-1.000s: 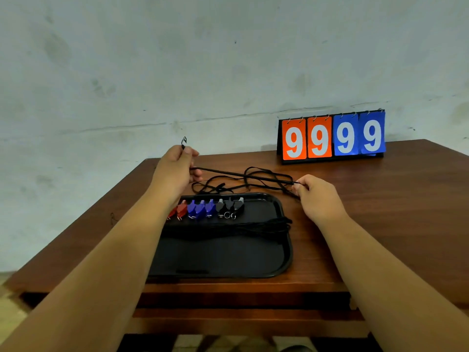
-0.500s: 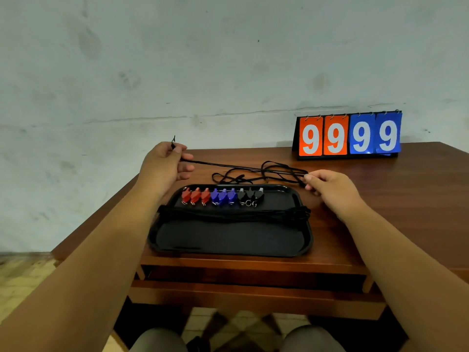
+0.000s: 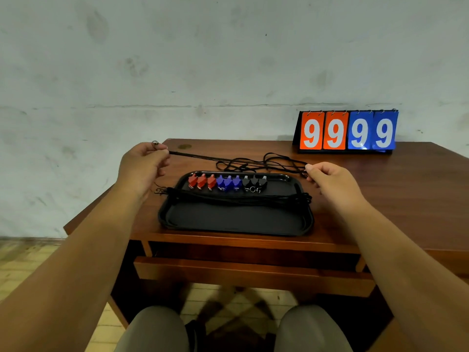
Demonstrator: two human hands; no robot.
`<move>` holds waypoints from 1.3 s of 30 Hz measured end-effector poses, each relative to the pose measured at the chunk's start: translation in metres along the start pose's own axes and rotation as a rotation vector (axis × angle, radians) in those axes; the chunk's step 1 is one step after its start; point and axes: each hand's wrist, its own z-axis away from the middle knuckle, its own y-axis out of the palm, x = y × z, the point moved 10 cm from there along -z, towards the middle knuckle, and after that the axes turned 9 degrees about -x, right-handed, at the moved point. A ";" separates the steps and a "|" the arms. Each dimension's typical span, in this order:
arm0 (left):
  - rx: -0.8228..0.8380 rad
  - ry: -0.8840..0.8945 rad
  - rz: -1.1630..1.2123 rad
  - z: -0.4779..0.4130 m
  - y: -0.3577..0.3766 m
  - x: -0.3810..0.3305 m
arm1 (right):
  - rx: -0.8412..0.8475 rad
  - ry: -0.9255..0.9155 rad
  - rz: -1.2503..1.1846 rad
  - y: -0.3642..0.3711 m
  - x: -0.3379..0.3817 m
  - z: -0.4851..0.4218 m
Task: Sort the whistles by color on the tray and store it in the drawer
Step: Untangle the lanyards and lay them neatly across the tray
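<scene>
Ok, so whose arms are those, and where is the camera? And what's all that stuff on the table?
There is no machine here, just a person. One camera sits on their head and looks forward and down, so you see roughly what they see.

The left hand and the right hand each pinch a thin black cord, stretched between them above the wooden table.

On the table lies a black tray. Along its far edge, three red whistles, three blue whistles and three black whistles lie in a row, grouped by colour. A bundle of cords lies across the tray.

At the back stands a flip scoreboard showing 9999. Under the tabletop, a drawer looks pulled out.
</scene>
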 end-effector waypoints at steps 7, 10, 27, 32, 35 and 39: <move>0.027 0.099 -0.139 0.019 -0.019 0.018 | -0.157 0.028 0.060 -0.008 -0.013 0.013; 0.011 0.083 -0.141 0.022 -0.023 0.028 | -0.181 0.060 0.071 -0.005 -0.020 0.018; -0.074 0.109 -0.306 0.026 -0.033 0.052 | -0.163 0.009 0.227 0.003 -0.023 0.024; -0.085 0.151 -0.372 0.029 -0.032 0.048 | -0.163 0.001 0.216 0.002 -0.023 0.025; -0.076 0.163 -0.395 0.029 -0.032 0.049 | -0.154 0.005 0.221 0.004 -0.024 0.025; -0.060 0.148 -0.373 0.026 -0.031 0.053 | -0.147 0.005 0.237 0.005 -0.024 0.025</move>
